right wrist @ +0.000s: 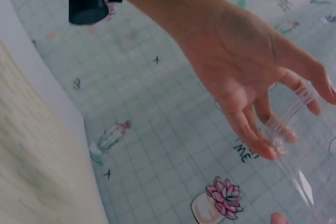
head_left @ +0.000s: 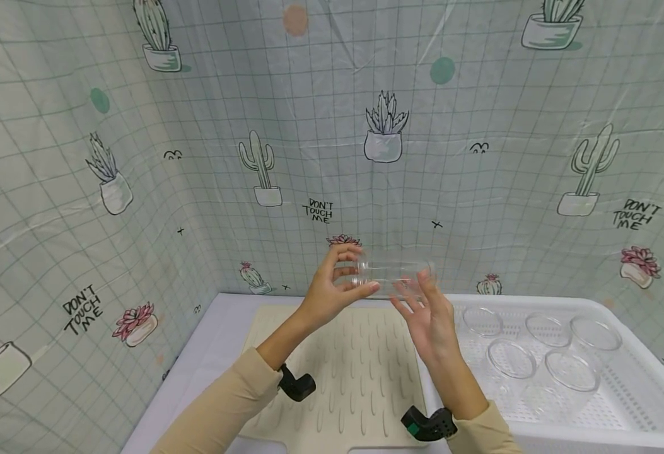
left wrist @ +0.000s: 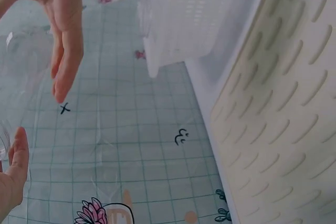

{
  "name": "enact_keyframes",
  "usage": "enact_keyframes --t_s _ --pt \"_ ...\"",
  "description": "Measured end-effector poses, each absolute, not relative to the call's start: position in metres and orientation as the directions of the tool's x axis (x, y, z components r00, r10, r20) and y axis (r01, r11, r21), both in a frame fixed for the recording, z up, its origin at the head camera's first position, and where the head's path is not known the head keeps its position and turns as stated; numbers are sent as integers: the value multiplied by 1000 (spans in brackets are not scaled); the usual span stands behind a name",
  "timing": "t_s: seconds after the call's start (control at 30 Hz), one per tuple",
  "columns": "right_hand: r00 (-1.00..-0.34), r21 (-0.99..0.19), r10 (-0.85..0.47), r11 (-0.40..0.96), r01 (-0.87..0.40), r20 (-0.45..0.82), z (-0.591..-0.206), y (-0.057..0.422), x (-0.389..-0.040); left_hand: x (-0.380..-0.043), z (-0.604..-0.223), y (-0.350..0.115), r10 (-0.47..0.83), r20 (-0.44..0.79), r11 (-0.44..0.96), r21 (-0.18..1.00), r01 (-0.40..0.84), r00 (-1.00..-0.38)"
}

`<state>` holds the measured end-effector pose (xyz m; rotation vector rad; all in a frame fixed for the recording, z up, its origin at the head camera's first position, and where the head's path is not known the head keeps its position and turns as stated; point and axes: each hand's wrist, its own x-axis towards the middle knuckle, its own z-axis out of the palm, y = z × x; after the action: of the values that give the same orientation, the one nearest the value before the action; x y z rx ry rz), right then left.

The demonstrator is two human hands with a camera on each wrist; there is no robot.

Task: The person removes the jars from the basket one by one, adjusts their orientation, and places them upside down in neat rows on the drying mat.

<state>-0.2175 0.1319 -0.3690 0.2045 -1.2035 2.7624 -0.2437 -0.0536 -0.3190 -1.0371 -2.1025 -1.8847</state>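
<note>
A clear jar (head_left: pixel 391 271) lies sideways in the air above the beige board, its ringed neck toward the left. My left hand (head_left: pixel 337 277) grips it around that neck, fingers curled over it with the thumb below; the right wrist view shows this left hand (right wrist: pixel 236 77) and the ringed end closely. At the jar's other end is my right hand (head_left: pixel 429 318), its thumb beside the base and its fingers extended below. In the left wrist view the right hand's (left wrist: pixel 65 35) fingers look straight; whether they touch the jar is unclear.
A white perforated basket (head_left: pixel 638 378) stands on the right, holding several clear jars (head_left: pixel 572 372) upright with round rims upward. The beige ridged board (head_left: pixel 337 378) lies on the white table (head_left: pixel 212 340). A cactus-print curtain (head_left: pixel 332 170) hangs behind and at the left.
</note>
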Motion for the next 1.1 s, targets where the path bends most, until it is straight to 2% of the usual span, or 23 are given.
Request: enact_keyframes --t_s 0.27,0.5,0.7,0.93,1.1 --pt "-984 -605 30 -785 -133 177 -376 116 -222 -244 -328 -59 402 506 -68 848 526 -763" --pt "-987 -615 49 -777 -133 151 -379 110 -224 -245 -337 -64 402 488 -83 862 499 -775" --pt "-981 -627 98 -757 -181 165 -378 110 -231 -245 -338 -71 423 397 -15 902 431 -815" --pt "-987 -658 89 -737 -157 137 -374 108 -243 -251 -346 -83 410 396 70 884 461 -821" --pt "-990 -696 96 -703 -144 108 -370 101 -254 -261 -370 -105 358 368 219 861 460 -858"
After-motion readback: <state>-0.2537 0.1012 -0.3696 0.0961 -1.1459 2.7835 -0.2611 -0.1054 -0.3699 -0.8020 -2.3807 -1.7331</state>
